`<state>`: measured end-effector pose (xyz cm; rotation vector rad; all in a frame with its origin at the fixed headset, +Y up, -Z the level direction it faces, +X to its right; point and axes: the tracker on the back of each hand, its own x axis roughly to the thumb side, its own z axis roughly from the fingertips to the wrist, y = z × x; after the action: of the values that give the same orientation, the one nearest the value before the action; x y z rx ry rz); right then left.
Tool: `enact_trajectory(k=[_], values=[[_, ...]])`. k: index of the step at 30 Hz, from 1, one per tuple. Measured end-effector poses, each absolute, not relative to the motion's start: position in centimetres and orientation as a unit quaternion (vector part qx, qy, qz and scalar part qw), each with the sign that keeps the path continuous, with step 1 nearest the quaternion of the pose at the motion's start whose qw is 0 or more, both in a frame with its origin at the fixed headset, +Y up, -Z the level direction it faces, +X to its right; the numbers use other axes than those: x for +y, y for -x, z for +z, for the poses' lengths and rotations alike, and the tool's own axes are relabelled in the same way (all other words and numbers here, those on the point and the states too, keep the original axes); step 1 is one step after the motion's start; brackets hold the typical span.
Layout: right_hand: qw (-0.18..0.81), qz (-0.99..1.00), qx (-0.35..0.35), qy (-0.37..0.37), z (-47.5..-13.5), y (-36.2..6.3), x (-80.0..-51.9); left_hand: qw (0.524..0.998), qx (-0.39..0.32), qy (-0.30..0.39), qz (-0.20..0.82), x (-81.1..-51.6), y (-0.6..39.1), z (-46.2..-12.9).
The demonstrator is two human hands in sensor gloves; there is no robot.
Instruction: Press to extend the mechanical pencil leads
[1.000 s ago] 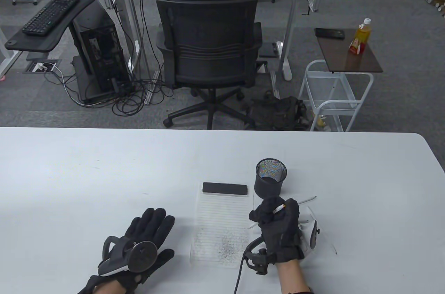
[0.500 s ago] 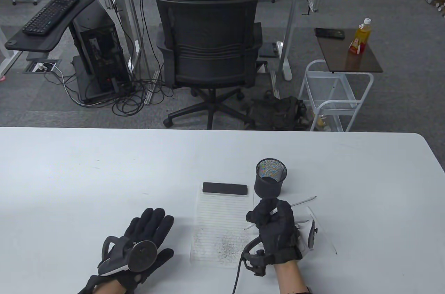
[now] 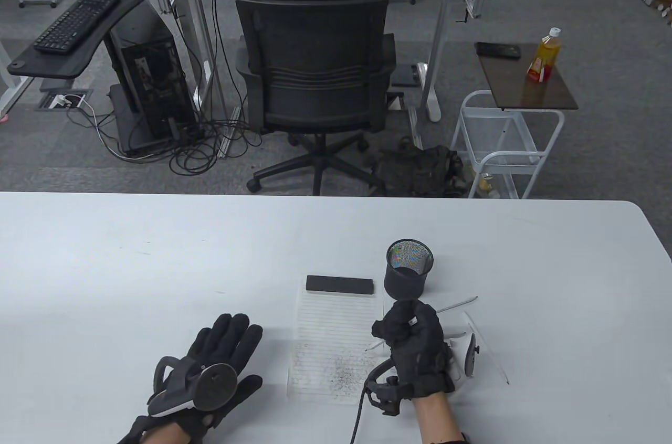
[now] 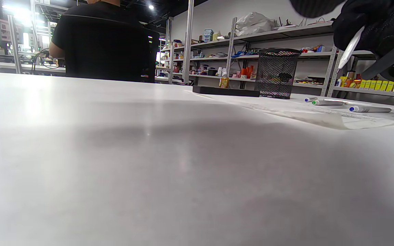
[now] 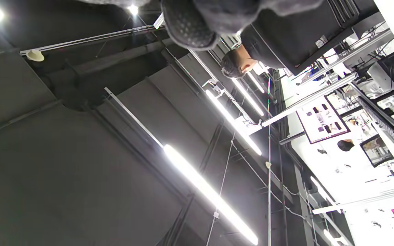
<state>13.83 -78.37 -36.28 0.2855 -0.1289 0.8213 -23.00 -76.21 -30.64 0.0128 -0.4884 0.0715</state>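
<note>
My right hand (image 3: pixel 405 324) grips a white mechanical pencil (image 3: pixel 376 345) in a fist over the lined paper pad (image 3: pixel 336 328). The thumb is curled over the pencil's top end and hides it. The tip pokes out below the fist, pointing down-left at the paper. In the left wrist view the pencil (image 4: pixel 350 48) slants down from the right hand (image 4: pixel 375 24). My left hand (image 3: pixel 229 335) lies flat and empty on the table, left of the pad. The right wrist view shows only a fingertip (image 5: pixel 190 25) and the ceiling.
A black mesh cup (image 3: pixel 409 268) stands just beyond my right hand. A black bar (image 3: pixel 340 285) lies on the pad's top edge. Two more pencils (image 3: pixel 458 304) (image 3: pixel 487 352) lie on the table (image 3: pixel 131 265) right of my right hand. Grey marks cover the pad's lower part.
My right hand has shifted slightly left and the thumb has closed over the pencil's orange-tipped top end, which showed a second ago. The left hand has not moved.
</note>
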Motion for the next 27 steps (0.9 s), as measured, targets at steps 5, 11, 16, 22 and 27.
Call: enact_trajectory(k=[5, 11, 16, 22, 27], values=[[0.9, 0.408, -0.057, -0.143, -36.2, -13.5, -78.3, 0.97, -0.241, -0.005, 0.033, -76.3, 23.0, -30.7], [0.901, 0.407, -0.053, -0.142, -36.4, -13.5, -78.4, 0.97, -0.242, -0.005, 0.033, -76.3, 22.9, -30.7], [0.902, 0.403, -0.051, -0.147, -36.3, -13.2, -78.6, 0.97, -0.242, -0.003, 0.032, -76.4, 22.9, -30.7], [0.899, 0.411, -0.043, -0.147, -36.2, -12.9, -79.3, 0.97, -0.242, -0.002, 0.033, -76.4, 22.9, -30.7], [0.894, 0.426, -0.03, -0.138, -36.3, -12.4, -80.1, 0.969, -0.244, -0.003, 0.032, -76.4, 22.8, -30.7]])
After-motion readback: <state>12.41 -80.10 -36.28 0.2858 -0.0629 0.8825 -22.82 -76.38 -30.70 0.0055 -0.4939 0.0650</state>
